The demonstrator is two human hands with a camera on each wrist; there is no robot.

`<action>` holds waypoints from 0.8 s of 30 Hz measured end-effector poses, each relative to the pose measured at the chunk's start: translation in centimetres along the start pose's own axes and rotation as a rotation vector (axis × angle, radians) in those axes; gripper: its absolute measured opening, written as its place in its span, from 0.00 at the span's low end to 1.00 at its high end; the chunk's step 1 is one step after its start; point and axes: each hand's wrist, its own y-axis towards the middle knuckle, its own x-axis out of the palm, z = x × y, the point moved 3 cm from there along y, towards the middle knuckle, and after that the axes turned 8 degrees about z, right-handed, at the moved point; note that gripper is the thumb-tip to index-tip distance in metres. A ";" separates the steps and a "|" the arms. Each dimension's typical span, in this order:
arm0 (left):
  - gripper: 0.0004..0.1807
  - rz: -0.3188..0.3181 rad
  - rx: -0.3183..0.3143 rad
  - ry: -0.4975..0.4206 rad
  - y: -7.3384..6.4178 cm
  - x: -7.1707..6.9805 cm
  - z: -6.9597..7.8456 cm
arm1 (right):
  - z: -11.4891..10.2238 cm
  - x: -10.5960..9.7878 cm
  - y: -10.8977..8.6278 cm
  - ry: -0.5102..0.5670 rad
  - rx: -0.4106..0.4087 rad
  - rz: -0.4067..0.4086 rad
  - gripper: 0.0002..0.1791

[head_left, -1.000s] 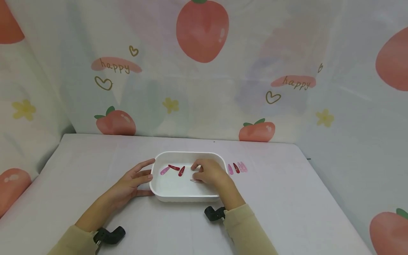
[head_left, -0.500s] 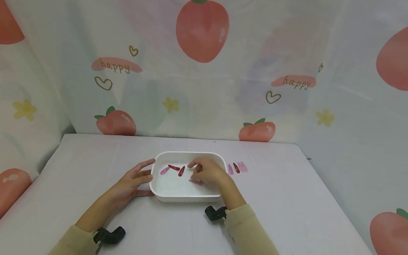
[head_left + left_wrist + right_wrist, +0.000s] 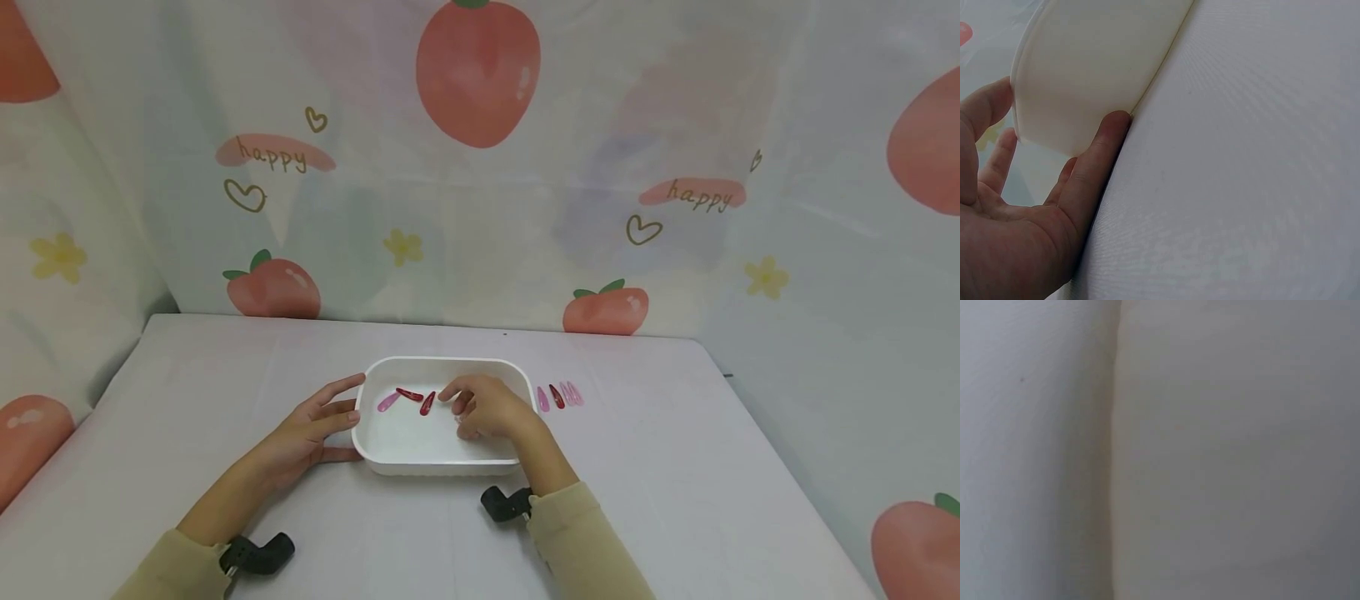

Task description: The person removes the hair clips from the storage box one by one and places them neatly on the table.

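A white tray [image 3: 405,446] stands on the table, its left end touched by my left hand [image 3: 303,433]. In the left wrist view, the left hand [image 3: 1029,225] has its fingers spread and fairly straight against the tray's outer wall [image 3: 1097,69]. My right hand [image 3: 491,408] is inside the tray, fingers bent, and pinches a small hair clip [image 3: 458,419], mostly hidden by the fingers. Left of it on the tray floor lie a pink hair clip [image 3: 388,402], a red hair clip [image 3: 409,394] and another red hair clip [image 3: 427,403].
Several hair clips lie side by side on the table right of the tray: a pink clip [image 3: 543,399], a red clip [image 3: 557,396] and paler pink clips [image 3: 572,393]. A strawberry-patterned cloth [image 3: 480,217] hangs behind the table [image 3: 675,467]. The right wrist view shows only blurred white surfaces.
The hair clip under my right thumb has been picked up from the tray floor and is now mostly hidden by the fingers. The right fingers shifted slightly left. My left hand stays put.
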 end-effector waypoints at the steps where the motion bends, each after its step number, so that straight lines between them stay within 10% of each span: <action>1: 0.34 0.001 0.000 0.001 0.0 0.0 0.0 | 0.0 0.0 0.0 0.020 0.003 -0.001 0.28; 24: 0.34 -0.002 -0.005 -0.003 -0.1 0.0 0.0 | -0.7 -1.0 0.0 0.394 -0.028 -0.056 0.27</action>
